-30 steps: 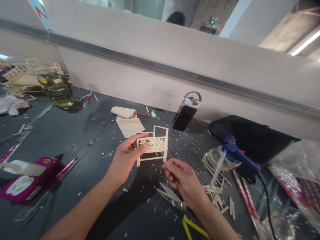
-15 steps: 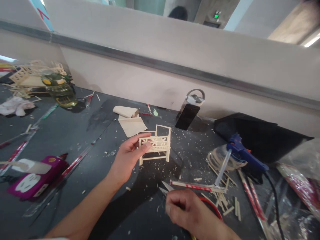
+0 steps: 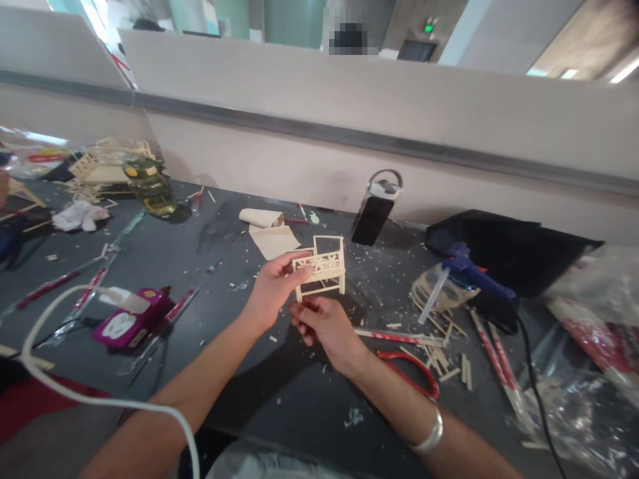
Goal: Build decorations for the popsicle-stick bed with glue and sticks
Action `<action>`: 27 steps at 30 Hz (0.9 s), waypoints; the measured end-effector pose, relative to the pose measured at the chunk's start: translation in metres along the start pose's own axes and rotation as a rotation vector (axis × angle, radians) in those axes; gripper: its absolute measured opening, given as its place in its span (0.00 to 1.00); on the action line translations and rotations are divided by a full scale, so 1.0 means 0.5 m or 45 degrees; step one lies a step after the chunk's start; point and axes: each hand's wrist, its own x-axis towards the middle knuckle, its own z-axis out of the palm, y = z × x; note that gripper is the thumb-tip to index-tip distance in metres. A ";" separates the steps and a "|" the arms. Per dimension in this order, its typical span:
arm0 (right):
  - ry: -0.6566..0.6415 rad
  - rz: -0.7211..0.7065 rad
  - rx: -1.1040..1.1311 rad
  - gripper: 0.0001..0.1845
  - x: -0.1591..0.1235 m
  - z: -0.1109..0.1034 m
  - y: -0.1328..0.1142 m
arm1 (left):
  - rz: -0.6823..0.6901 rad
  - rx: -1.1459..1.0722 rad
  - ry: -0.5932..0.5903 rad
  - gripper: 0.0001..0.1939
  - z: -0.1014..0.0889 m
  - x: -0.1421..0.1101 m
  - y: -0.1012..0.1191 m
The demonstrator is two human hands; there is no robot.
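My left hand grips a miniature bench made of pale wooden sticks by its left side, the thumb across its patterned panel. The little bench stands upright on thin legs. Just below it, my right hand is closed, its fingertips pressed together by the foot of the left front leg. Whatever is between those fingertips is hidden or too small to name. Scissors with a red handle lie on the dark table beside my right forearm, their blades covered by it.
A blue glue gun lies to the right, near loose sticks. Behind stand a phone and a bottle. On the left are a purple power strip, a white cable and a yellowish bottle.
My right hand has moved up and left from beside the scissors to the bench's left leg. My left hand still holds the bench. The view has shifted, showing more of the left side.
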 end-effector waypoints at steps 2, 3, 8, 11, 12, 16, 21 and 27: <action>-0.009 0.057 -0.037 0.14 -0.017 -0.008 0.010 | 0.048 0.054 -0.023 0.19 -0.002 -0.004 -0.005; -0.025 0.088 -0.066 0.14 -0.031 -0.014 0.014 | 0.065 0.085 -0.031 0.19 -0.004 -0.007 -0.007; -0.061 0.188 -0.284 0.14 -0.150 -0.049 0.040 | 0.119 0.331 -0.027 0.18 -0.005 -0.036 -0.029; 0.037 0.090 -0.453 0.17 -0.225 -0.074 0.082 | 0.208 0.579 0.028 0.14 0.004 -0.060 -0.054; 0.084 -0.005 -0.547 0.17 -0.244 -0.083 0.102 | 0.236 0.656 0.051 0.13 0.007 -0.068 -0.063; 0.310 -0.638 -1.116 0.13 -0.291 -0.121 0.184 | 0.289 0.759 0.095 0.19 0.012 -0.105 -0.085; 0.479 -0.903 -1.641 0.27 -0.297 -0.132 0.243 | 0.361 1.064 0.155 0.26 -0.036 -0.178 -0.081; 0.333 -0.863 -1.852 0.44 -0.211 -0.039 0.221 | 0.389 1.441 0.116 0.28 -0.080 -0.244 -0.129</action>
